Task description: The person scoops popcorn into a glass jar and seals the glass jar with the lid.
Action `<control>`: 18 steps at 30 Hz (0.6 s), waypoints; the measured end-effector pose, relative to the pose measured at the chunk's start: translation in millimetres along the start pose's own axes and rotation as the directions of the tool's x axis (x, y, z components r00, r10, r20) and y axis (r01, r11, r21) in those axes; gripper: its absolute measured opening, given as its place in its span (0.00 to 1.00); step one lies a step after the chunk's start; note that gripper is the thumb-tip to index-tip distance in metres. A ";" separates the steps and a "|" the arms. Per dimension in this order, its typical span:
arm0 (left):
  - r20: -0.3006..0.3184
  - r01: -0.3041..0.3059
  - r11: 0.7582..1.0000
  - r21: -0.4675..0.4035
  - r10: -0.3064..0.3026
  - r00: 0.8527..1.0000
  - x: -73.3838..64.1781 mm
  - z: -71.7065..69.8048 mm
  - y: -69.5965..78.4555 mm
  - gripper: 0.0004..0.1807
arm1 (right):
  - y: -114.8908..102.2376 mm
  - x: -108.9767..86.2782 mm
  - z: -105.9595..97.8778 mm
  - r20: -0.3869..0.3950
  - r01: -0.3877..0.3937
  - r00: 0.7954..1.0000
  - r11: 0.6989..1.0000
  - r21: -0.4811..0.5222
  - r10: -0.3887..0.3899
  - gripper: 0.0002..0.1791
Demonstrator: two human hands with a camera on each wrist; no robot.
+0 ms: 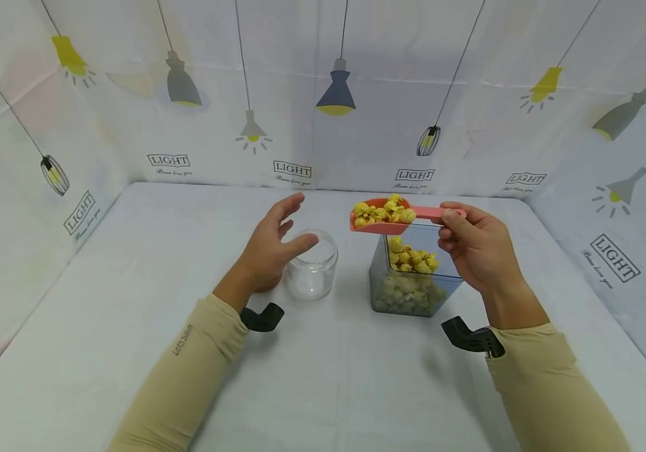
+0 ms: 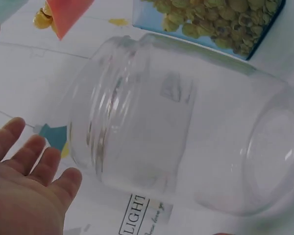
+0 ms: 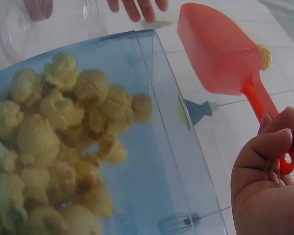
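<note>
My right hand [image 1: 478, 245] grips the handle of a red scoop [image 1: 379, 227] heaped with yellow popcorn [image 1: 385, 212]. The scoop is level above the far left rim of a clear bluish bin [image 1: 382, 282], which holds more popcorn [image 3: 54, 132]. Just left of the bin, a clear jar [image 1: 312, 276] stands upright and uncovered, with nothing visible inside. My left hand [image 1: 272, 242] is raised beside the jar's mouth, fingers spread and holding nothing. In the left wrist view its fingers [image 2: 36, 156] are apart from the jar [image 2: 152, 122].
A brownish object [image 1: 269, 284], mostly hidden by my left hand and wrist, lies beside the jar. Everything stands on a white-covered table [image 1: 311, 383]. Behind it hangs a white cloth backdrop [image 1: 289, 75] printed with lamps.
</note>
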State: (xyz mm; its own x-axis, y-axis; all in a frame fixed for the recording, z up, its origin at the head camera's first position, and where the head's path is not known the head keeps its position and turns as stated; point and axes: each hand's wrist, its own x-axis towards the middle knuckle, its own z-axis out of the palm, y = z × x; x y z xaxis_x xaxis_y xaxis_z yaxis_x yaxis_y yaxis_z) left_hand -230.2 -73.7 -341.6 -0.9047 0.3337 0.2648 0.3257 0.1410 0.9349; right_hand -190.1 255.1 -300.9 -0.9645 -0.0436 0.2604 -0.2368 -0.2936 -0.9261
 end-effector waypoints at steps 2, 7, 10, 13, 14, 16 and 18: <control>0.008 0.023 0.999 0.028 -0.023 1.000 -1.4 -3.3 -4.7 0.44 | 1.2 1.4 3.1 0.008 -0.005 1.000 1.000 -0.006 0.005 0.07; 0.037 0.046 0.997 0.069 -0.048 0.998 -2.7 -8.7 -14.8 0.44 | 4.4 4.9 9.0 0.027 -0.015 1.000 1.000 -0.026 0.015 0.08; 0.059 0.052 0.995 0.083 -0.057 0.997 -3.0 -9.8 -20.0 0.43 | 5.9 6.0 11.7 0.035 -0.025 0.999 0.998 -0.052 0.026 0.07; 0.081 0.076 0.994 0.084 -0.083 0.993 -3.1 -9.9 -26.0 0.43 | 7.4 7.0 14.4 0.036 -0.035 0.999 0.997 -0.073 0.038 0.07; 0.088 0.084 0.993 0.079 -0.091 0.992 -3.1 -9.8 -27.8 0.43 | 7.8 7.3 15.2 0.035 -0.038 0.999 0.996 -0.077 0.041 0.06; 0.101 0.098 0.992 0.076 -0.106 0.989 -2.9 -9.3 -31.1 0.44 | 8.5 7.8 16.9 0.033 -0.045 0.998 0.996 -0.083 0.048 0.06; 0.115 0.115 0.991 0.072 -0.123 0.986 -2.6 -8.9 -34.3 0.44 | 9.2 8.3 18.6 0.034 -0.057 0.998 0.995 -0.085 0.060 0.06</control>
State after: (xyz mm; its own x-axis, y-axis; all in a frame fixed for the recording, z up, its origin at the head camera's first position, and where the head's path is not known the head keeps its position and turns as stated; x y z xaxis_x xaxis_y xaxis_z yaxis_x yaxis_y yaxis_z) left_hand -241.5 -87.7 -372.2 -0.9000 0.4192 0.1192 0.2386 0.2451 0.9397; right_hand -198.1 234.3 -302.1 -0.9724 -0.0939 0.2137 -0.1907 -0.2079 -0.9594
